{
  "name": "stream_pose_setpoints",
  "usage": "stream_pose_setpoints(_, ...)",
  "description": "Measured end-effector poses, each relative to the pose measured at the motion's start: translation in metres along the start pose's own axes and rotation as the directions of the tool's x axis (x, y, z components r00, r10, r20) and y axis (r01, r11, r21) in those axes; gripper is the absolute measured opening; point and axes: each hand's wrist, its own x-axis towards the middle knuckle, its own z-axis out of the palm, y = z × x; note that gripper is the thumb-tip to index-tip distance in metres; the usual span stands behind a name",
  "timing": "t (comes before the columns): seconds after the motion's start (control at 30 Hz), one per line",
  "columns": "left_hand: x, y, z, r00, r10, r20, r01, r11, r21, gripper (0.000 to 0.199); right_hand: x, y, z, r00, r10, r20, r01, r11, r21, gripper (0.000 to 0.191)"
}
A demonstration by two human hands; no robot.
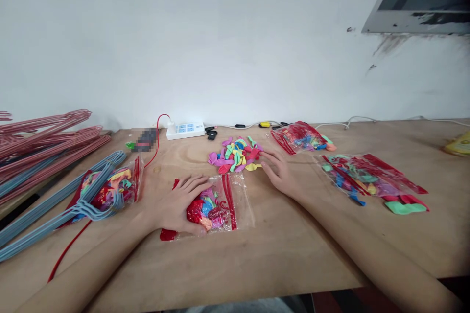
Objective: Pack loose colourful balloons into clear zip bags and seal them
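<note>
My left hand (179, 205) lies spread over the left part of a clear zip bag (216, 205) with red edging. Colourful balloons show inside the bag beside my thumb. Further back, a loose pile of balloons (235, 154) in pink, purple, green, blue, yellow and red rests on the table. My right hand (279, 173) is at the pile's right edge, fingers stretched out and apart. Its fingertips are beside a red balloon (253, 153) and a yellow balloon (253, 167); whether they touch is hard to tell.
Balloon bags lie at the back (299, 137), at the right (367, 173) and under blue hangers (99, 205) at left. Pink hangers (47, 142) are stacked beyond. A power strip (185, 130) with a red cable (157, 132) stands near the wall. Green and red balloons (406, 205) lie right.
</note>
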Motion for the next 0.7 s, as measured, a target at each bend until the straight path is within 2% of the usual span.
stream_pose_setpoints(0.17,0.001,0.002,-0.001,1.000,-0.013,0.016,0.013,1.000,0.003,0.125,-0.008,-0.022,0.000,0.999,-0.035,0.003,0.035,0.995,0.098,0.033)
stream_pose_setpoints(0.3,0.000,0.000,0.000,1.000,-0.011,0.007,0.011,1.000,0.004,0.123,-0.012,-0.039,0.001,0.987,-0.163,0.009,0.160,0.976,0.145,0.028)
stream_pose_setpoints(0.37,0.000,-0.001,0.001,1.000,-0.008,0.002,0.008,1.000,0.005,0.124,-0.013,-0.048,0.000,0.969,-0.243,0.053,0.231,0.957,0.174,0.026)
stream_pose_setpoints(0.5,0.000,-0.002,0.003,1.000,0.008,-0.009,-0.008,1.000,0.006,0.127,-0.013,-0.068,-0.003,0.884,-0.378,0.275,0.337,0.923,0.188,0.024)
stream_pose_setpoints(0.57,0.001,-0.001,0.003,1.000,0.011,-0.007,-0.011,1.000,0.011,0.127,-0.015,-0.077,-0.001,0.838,-0.396,0.376,0.352,0.918,0.182,0.028)
stream_pose_setpoints(0.7,0.001,0.000,0.002,1.000,0.001,-0.009,-0.001,1.000,0.015,0.128,-0.024,-0.092,0.012,0.752,-0.428,0.502,0.362,0.904,0.228,0.040)
